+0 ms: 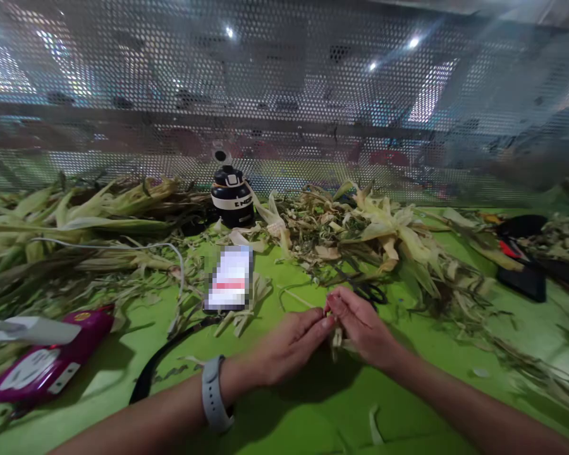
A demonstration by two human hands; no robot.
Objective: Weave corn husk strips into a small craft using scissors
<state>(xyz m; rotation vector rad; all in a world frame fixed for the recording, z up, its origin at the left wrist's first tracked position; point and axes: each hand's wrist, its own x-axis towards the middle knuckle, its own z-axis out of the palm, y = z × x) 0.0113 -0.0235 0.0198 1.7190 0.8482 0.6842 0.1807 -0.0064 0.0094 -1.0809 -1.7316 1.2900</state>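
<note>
My left hand (291,346) and my right hand (364,330) meet over the green table (284,423), fingertips pinched together on a thin strip of dry corn husk (336,340). The strip hangs below the fingers of my right hand. A pale thin strand (299,297) runs up and left from the pinch. How the strip is folded or twisted is hidden by the fingers. Just behind my right hand lie dark scissors (372,292), partly among the scraps. A pale watch (214,393) is on my left wrist.
A lit phone (230,278) and a black bottle (234,205) stand ahead. Corn husk heaps (99,215) lie left and right. At left is a magenta power socket block (61,354) with a white charger (33,330) and cable. A perforated metal screen (284,82) stands behind.
</note>
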